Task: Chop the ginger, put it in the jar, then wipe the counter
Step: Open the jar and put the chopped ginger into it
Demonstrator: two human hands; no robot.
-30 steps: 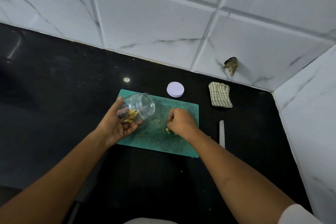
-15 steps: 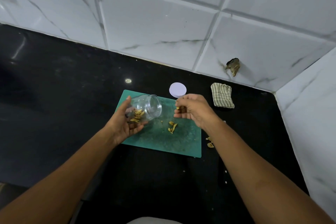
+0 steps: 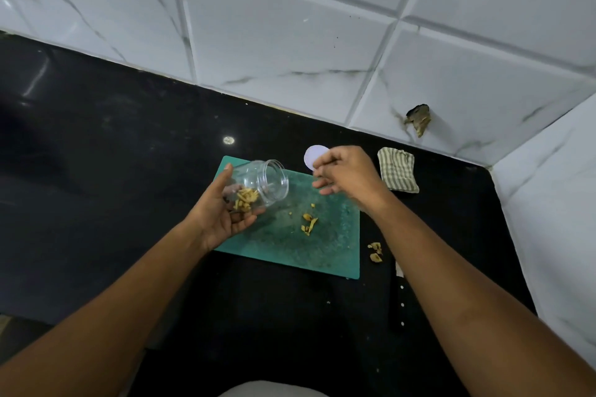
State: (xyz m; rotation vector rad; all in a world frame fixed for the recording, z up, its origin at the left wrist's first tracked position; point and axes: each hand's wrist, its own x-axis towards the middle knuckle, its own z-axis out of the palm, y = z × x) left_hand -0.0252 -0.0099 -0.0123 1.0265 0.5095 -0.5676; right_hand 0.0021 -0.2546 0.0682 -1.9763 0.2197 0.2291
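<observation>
My left hand (image 3: 225, 219) grips a clear plastic jar (image 3: 269, 180), tilted with its mouth facing right, above the left part of a green cutting board (image 3: 325, 256). Chopped ginger (image 3: 246, 198) lies inside the jar near my palm. My right hand (image 3: 348, 176) hovers just right of the jar's mouth with loosely spread fingers, and I see nothing in it. A few ginger pieces (image 3: 309, 224) lie on the middle of the board. More ginger scraps (image 3: 375, 251) sit on the black counter off the board's right edge.
The jar's white lid (image 3: 312, 155) lies behind the board, partly hidden by my right hand. A striped folded cloth (image 3: 398, 174) sits at the back right. A black-handled knife (image 3: 400, 298) lies right of the board, partly under my right forearm. Tiled walls close off the back and right.
My right hand lifted from the board with pinched ginger, moved up beside the jar's mouth, and its fingers have loosened. A small pile stays on the board. The jar is held slightly higher.
</observation>
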